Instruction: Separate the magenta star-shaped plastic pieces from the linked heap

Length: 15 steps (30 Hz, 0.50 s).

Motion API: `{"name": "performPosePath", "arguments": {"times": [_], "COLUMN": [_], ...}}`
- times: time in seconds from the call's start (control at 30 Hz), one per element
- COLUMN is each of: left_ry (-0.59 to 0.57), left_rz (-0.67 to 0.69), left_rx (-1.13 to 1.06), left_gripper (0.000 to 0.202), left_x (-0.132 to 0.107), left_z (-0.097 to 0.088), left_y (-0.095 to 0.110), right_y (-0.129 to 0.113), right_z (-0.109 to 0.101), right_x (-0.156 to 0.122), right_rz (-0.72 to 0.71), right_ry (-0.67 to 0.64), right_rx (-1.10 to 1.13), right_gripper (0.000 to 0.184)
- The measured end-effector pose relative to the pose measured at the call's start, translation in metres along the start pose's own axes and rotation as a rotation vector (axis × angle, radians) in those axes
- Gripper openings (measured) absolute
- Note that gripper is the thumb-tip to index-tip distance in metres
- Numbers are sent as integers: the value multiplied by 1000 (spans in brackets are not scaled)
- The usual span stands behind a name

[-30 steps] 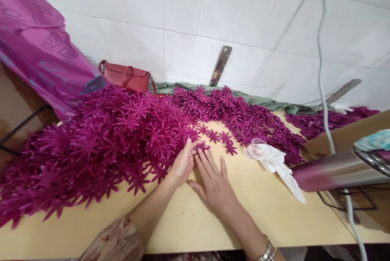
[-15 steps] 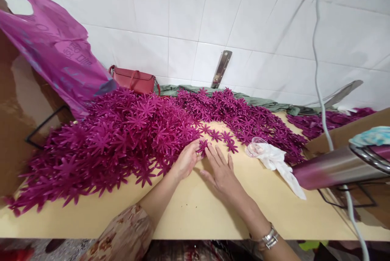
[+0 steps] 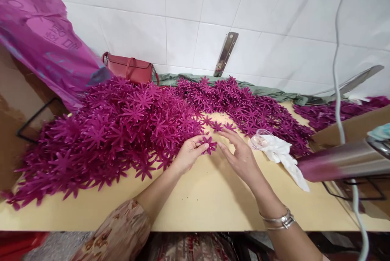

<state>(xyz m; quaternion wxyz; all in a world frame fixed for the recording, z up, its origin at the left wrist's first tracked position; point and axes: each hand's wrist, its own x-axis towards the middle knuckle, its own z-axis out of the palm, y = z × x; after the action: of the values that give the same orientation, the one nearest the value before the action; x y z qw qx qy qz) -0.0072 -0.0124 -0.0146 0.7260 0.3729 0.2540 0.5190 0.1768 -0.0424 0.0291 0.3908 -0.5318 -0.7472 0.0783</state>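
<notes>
Between the thumb and fingers of my left hand (image 3: 189, 153) is a magenta artificial flower (image 3: 208, 145) with narrow, star-like petals, raised a little off the table. My right hand (image 3: 240, 156) is just to its right, thumb and fingers apart, holding nothing I can see. Its fingertips reach close to a few loose flowers (image 3: 217, 126) lying on the tabletop; whether they touch one I cannot tell. A large heap of the same flowers (image 3: 134, 115) spreads left of my left hand. A darker heap (image 3: 258, 117) curves behind and to the right.
A pink plastic bag (image 3: 51, 46) and a red purse (image 3: 129, 68) stand at the back left. Right of my hands lie a clear plastic cup (image 3: 258, 139) and white tissue (image 3: 278, 151). Farther right are a metal flask (image 3: 338, 161) and a hanging white cable (image 3: 336, 70).
My left hand has lifted the flower slightly off the tabletop. My right hand has shifted right, from lying flat beside that flower to a raised, curved pose. The camera view has tilted down.
</notes>
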Motion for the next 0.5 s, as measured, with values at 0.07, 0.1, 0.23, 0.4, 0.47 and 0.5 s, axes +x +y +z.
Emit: {"name": "performPosePath", "arguments": {"times": [0.07, 0.1, 0.23, 0.4, 0.47, 0.5], "left_ry": [27, 42, 104, 188, 214, 230], "left_rz": [-4, -6, -6, -14, -30, -36], "left_rx": [4, 4, 2, -42, -55, -61], "left_gripper": [39, 36, 29, 33, 38, 39], "left_x": [-2, -3, -6, -7, -7, -7], "left_z": [0, 0, 2, 6, 7, 7], "left_y": [1, 1, 2, 6, 8, 9], "right_y": [1, 2, 7, 7, 7, 7], "right_z": [3, 4, 8, 17, 22, 24], "right_x": [14, 20, 34, 29, 26, 25], "right_rz": [14, 23, 88, -5, -86, -115], "right_ry": [-10, -16, -85, -199, -230, -232], "right_rx": [78, 116, 308, 411, 361, 347], "right_gripper": [36, 35, 38, 56, 54, 52]}}
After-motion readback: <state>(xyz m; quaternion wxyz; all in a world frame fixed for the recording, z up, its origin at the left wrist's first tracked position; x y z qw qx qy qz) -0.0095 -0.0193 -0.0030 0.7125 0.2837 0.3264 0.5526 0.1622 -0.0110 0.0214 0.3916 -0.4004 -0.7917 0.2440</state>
